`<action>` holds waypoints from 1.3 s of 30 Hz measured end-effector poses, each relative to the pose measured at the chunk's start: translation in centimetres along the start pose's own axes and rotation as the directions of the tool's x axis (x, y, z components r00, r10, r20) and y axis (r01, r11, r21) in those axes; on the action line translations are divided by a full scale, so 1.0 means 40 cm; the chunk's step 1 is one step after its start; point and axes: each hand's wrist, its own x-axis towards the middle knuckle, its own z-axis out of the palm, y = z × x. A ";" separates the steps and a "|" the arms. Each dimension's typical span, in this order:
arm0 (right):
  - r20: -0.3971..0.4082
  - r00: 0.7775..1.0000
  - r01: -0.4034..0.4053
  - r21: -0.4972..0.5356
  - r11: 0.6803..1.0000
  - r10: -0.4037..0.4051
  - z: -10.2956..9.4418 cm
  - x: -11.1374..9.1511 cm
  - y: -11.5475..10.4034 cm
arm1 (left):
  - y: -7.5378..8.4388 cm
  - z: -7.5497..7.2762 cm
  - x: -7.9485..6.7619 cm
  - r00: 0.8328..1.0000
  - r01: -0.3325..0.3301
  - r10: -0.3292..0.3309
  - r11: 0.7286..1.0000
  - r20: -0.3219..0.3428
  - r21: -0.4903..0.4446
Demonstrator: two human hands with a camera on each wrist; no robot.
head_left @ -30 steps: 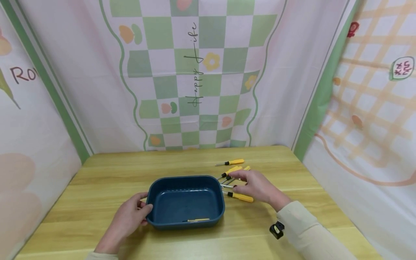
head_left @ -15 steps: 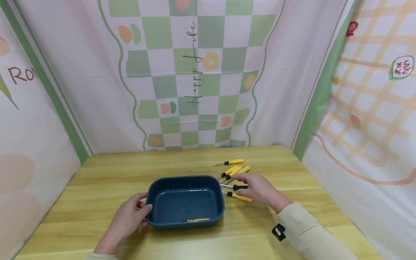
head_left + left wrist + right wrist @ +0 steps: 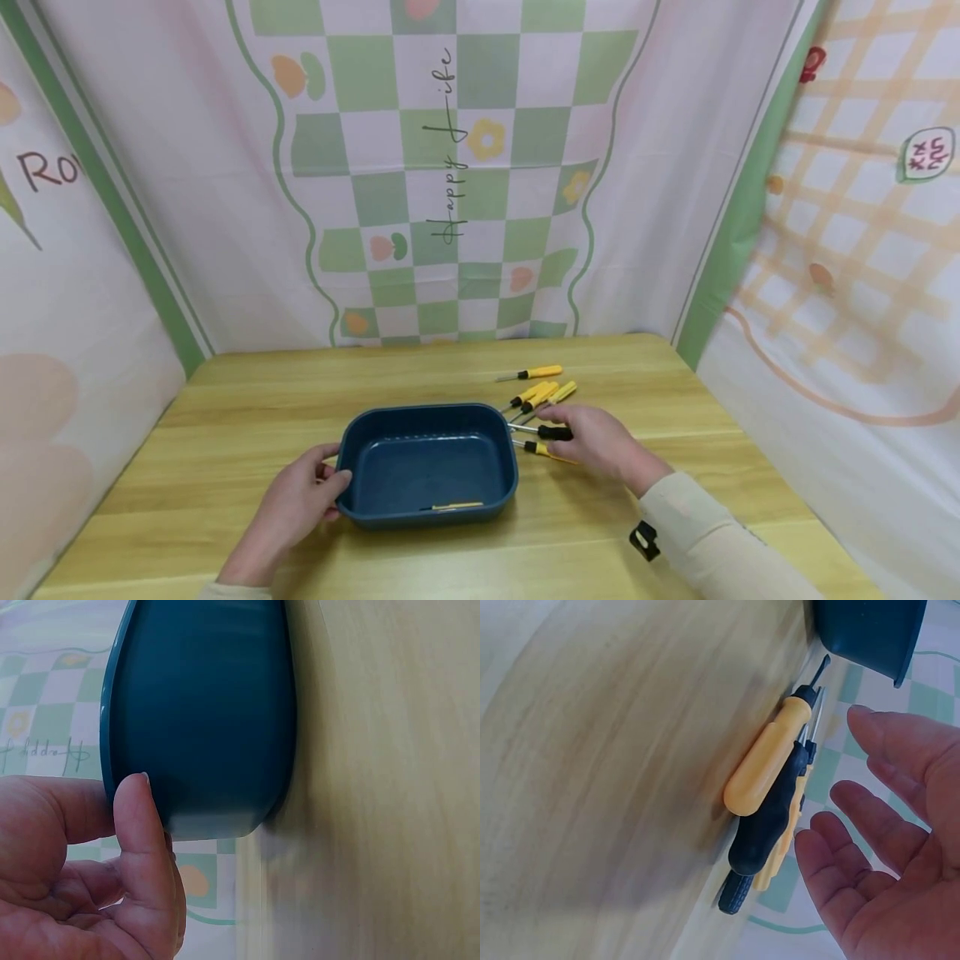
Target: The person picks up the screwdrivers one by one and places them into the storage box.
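Partly, right fingers (image 3: pixel 821 881), held apart, hide the nearest yellow screwdriver (image 3: pixel 542 450); left fingers (image 3: pixel 140 840) pinch the tub (image 3: pixel 420 471).

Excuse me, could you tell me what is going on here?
Someone's left hand steadies a blue tray on a wooden table, pinching its left end between thumb and fingers. Their right hand is relaxed and grips nothing, beside a black-handled screwdriver and several yellow-handled screwdrivers lying on the table to the tray's right. One small yellow-handled tool lies inside the tray, along its near wall.
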 end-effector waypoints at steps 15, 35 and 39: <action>0.010 1.000 -0.015 0.024 1.000 0.015 0.007 -0.018 0.009 | 0.001 0.003 -0.007 1.000 0.007 -0.007 1.000 -0.001 -0.010; 0.022 1.000 -0.002 0.028 1.000 0.001 0.022 -0.023 0.020 | 0.002 0.003 -0.008 1.000 0.004 -0.004 1.000 0.002 -0.004; 0.021 1.000 -0.006 0.026 1.000 0.005 0.027 -0.022 0.023 | 0.003 0.003 -0.008 1.000 0.006 -0.006 1.000 0.002 -0.002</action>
